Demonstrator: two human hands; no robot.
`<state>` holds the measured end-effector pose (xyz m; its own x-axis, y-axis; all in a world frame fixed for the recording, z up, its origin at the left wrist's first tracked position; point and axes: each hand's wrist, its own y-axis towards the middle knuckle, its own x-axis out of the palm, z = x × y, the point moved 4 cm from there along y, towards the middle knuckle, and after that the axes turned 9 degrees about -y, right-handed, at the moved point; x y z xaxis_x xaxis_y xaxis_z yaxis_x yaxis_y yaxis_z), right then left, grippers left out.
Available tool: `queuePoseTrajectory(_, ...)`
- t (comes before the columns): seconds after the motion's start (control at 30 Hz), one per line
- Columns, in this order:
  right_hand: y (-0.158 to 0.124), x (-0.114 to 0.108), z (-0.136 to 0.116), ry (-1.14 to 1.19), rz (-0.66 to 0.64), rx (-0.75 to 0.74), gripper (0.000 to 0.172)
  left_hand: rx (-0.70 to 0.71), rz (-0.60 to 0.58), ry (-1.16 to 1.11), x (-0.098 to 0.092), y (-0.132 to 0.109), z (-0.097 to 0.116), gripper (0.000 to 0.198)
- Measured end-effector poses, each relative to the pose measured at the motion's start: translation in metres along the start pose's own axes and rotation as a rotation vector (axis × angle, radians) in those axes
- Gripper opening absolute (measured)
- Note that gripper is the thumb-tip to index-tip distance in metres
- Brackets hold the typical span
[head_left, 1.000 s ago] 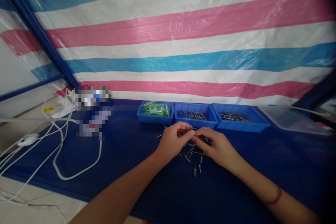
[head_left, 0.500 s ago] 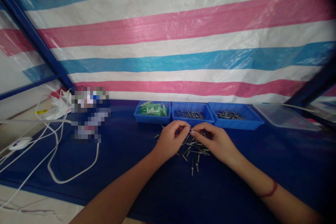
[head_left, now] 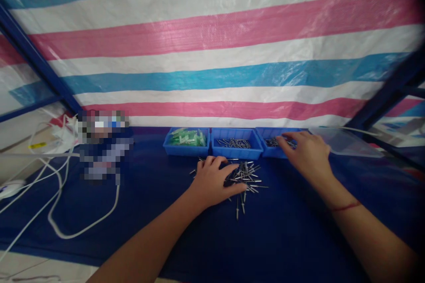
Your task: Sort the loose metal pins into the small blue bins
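Note:
A loose pile of blind rivets [head_left: 247, 174], thin metal pins with thicker ends, lies on the dark blue tabletop. My left hand [head_left: 212, 181] rests at the pile's left side, fingers spread, thumb and forefinger apart around some rivets without gripping them. Over the right blue bin [head_left: 274, 152] is my right hand [head_left: 307, 150], its thumb and forefinger apart and no rivet visible between them; its other fingers are partly hidden. More rivets [head_left: 270, 142] lie in that bin, partly covered by the hand. The middle blue bin [head_left: 237, 154] also holds rivets [head_left: 234, 143].
A left blue bin [head_left: 187, 150] holds green-and-clear packets [head_left: 187, 137]. A clear plastic lid [head_left: 345, 142] lies at the back right. White cables [head_left: 63, 232] loop across the left of the table [head_left: 149, 212]. A striped tarp [head_left: 212, 35] hangs behind.
My hands have parted. The right moved right and up from the pile to the right bin; the left opened and settled lower over the rivets. The view shifted slightly.

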<state>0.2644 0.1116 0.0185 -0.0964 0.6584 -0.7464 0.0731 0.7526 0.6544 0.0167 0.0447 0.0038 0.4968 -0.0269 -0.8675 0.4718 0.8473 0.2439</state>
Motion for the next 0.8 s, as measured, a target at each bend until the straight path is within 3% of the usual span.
queuePoseTrajectory(0.1, -0.006, -0.006, -0.022, 0.198, -0.144, -0.134, 0.028, 0.012, -0.029, 0.024, 0.004, -0.001, 0.000, 0.051)
queuePoseTrajectory(0.23, -0.030, -0.007, -0.064, 0.399, -0.529, -0.471, 0.022, 0.014, -0.015, 0.026, 0.006, 0.002, -0.003, 0.030)
queuePoseTrajectory(0.3, -0.041, -0.006, -0.075, 0.455, -0.597, -0.551, 0.023, 0.015, -0.011, 0.017, 0.006, 0.003, -0.004, 0.025)
queuePoseTrajectory(0.63, -0.051, -0.002, -0.088, 0.455, -0.595, -0.581, 0.020, 0.006, 0.071, -0.085, 0.002, 0.008, -0.005, 0.022)
queuePoseTrajectory(0.8, -0.052, -0.008, -0.096, 0.528, -0.479, -0.543, 0.020, -0.008, 0.153, -0.284, -0.002, 0.010, -0.006, 0.021)
